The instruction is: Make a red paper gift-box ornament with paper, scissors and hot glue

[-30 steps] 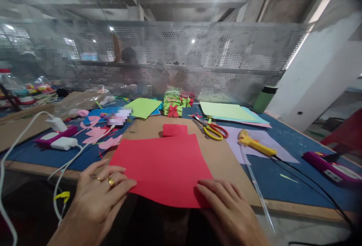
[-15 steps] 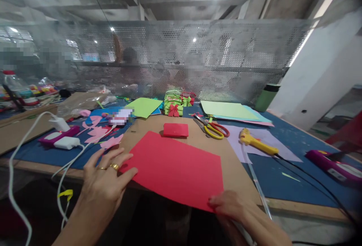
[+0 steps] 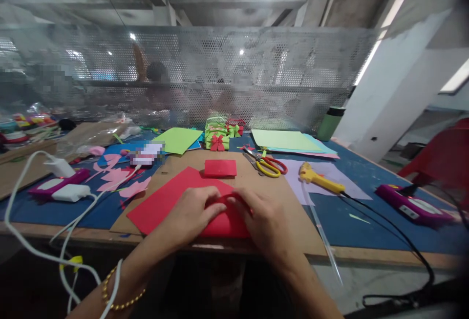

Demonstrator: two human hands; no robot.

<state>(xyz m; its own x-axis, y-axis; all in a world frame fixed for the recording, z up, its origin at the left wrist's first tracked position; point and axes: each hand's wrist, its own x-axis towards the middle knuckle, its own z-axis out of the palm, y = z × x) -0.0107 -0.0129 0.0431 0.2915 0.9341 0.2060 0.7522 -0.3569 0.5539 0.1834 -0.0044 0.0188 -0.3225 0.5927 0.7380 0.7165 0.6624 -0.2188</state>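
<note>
A large red paper sheet (image 3: 161,202) lies at a slant on the brown cardboard at the table's near edge. Both hands are at its right part, close together. My left hand (image 3: 196,209) is closed, thumb and fingers pinching the paper. My right hand (image 3: 266,216) is curled over the right end, its fingers gripping a raised, bent edge of the sheet. The exact fold between the hands is partly hidden by the fingers. Just beyond them sits a small folded red paper piece (image 3: 220,168).
Scissors (image 3: 269,163) and a yellow glue gun (image 3: 320,178) lie to the right, with a clear glue stick (image 3: 326,241). Green paper boxes with bows (image 3: 217,136) stand behind. White cables (image 3: 84,214) hang over the left edge. A green bottle (image 3: 330,124) is at the back right.
The red sheet has come down onto the cardboard and turned, its left part now further left. My hands have moved from its opposite ends to close together at its right part.
</note>
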